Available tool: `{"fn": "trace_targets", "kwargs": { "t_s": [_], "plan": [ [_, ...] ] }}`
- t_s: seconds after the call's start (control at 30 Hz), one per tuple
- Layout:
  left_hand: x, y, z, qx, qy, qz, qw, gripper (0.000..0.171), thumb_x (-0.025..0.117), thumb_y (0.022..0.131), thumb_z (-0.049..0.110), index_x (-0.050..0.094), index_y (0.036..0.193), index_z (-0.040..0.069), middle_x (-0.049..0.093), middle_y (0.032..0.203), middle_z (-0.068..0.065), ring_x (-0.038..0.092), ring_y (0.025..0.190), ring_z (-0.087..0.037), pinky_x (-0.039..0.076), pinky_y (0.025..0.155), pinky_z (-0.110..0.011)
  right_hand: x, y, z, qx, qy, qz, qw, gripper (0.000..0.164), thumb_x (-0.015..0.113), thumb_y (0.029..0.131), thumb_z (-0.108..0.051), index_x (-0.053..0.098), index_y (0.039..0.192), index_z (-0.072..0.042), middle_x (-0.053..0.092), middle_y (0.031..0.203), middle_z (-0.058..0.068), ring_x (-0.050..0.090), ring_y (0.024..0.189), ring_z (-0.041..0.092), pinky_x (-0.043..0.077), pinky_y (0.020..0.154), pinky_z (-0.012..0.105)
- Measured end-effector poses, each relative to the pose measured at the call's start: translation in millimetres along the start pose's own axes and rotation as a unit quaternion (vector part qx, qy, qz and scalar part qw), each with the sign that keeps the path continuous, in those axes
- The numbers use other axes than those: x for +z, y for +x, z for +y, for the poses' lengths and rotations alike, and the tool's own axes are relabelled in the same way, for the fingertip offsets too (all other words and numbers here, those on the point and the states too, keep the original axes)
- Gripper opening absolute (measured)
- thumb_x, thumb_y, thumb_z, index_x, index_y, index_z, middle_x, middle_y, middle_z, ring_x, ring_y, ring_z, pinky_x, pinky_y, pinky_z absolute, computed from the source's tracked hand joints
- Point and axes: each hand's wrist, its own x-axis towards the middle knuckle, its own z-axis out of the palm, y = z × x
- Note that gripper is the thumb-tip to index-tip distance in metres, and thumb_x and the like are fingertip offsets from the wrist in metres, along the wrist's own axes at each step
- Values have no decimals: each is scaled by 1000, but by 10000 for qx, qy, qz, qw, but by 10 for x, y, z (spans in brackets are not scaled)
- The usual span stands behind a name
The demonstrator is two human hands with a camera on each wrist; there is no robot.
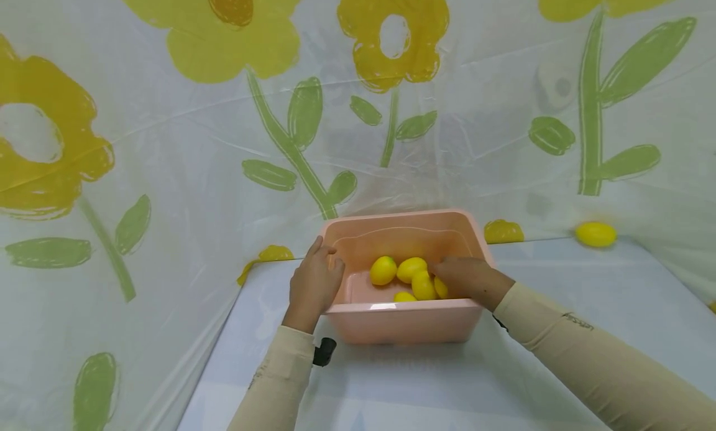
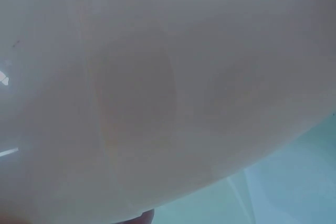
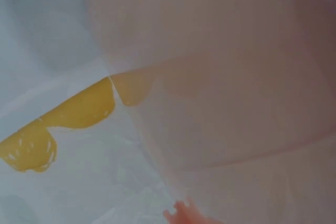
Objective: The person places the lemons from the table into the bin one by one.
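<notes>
A pink plastic basin [image 1: 403,322] stands on the table and holds several yellow lemons, among them a lemon with a greenish tip [image 1: 383,270]. At its left rim my left hand [image 1: 314,283] grips the edge, fingers bent over it. My right hand [image 1: 464,278] reaches over the right rim, down among the lemons at the right end. One lemon [image 1: 440,288] is partly covered by that hand, and another lemon [image 1: 423,285] lies right beside its fingers. Whether the fingers hold a lemon is hidden. Both wrist views are mostly filled by the basin's wall [image 2: 157,103].
A single lemon [image 1: 595,234] lies at the back right of the white-covered table [image 1: 548,275]. Behind the basin hangs a white sheet [image 1: 481,145] printed with yellow flowers. A black strap piece [image 1: 324,352] is at the left wrist.
</notes>
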Motion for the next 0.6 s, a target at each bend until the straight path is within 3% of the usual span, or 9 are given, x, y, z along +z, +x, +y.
{"fn": "trace_targets", "kwargs": {
  "t_s": [0.1, 0.37, 0.5, 0.6],
  "plan": [
    [-7, 0, 8, 32, 30, -3, 10000, 44, 48, 97, 37, 64, 130, 13, 37, 161, -7, 68, 102, -45, 55, 82, -52, -16, -12, -15, -601, -1019, 325, 9924, 40, 78, 86, -23, 62, 121, -14, 64, 97, 4, 58, 77, 19, 57, 83, 39],
    [-25, 10, 9, 18, 56, 20, 10000, 45, 47, 98, 37, 64, 131, 13, 36, 162, -6, 67, 104, -47, 53, 85, -55, -40, -35, -62, -722, -1058, 692, 9893, 39, 77, 86, -32, 65, 118, -13, 65, 95, 2, 57, 79, 18, 56, 86, 39],
    [2, 15, 9, 10, 12, 5, 10000, 45, 46, 97, 37, 64, 131, 13, 36, 162, -8, 66, 107, -47, 53, 89, -56, -37, -51, -48, -934, -934, 1627, 9778, 38, 73, 89, -36, 66, 118, -12, 68, 104, 4, 62, 91, 21, 55, 93, 42],
    [7, 14, 13, -19, 17, -30, 10000, 46, 47, 98, 38, 64, 131, 12, 36, 162, -8, 65, 111, -46, 52, 92, -57, -52, -125, -18, -1238, -686, 2606, 9550, 33, 72, 91, -32, 68, 115, -11, 68, 114, 8, 62, 105, 27, 51, 99, 48]
  ]
}}
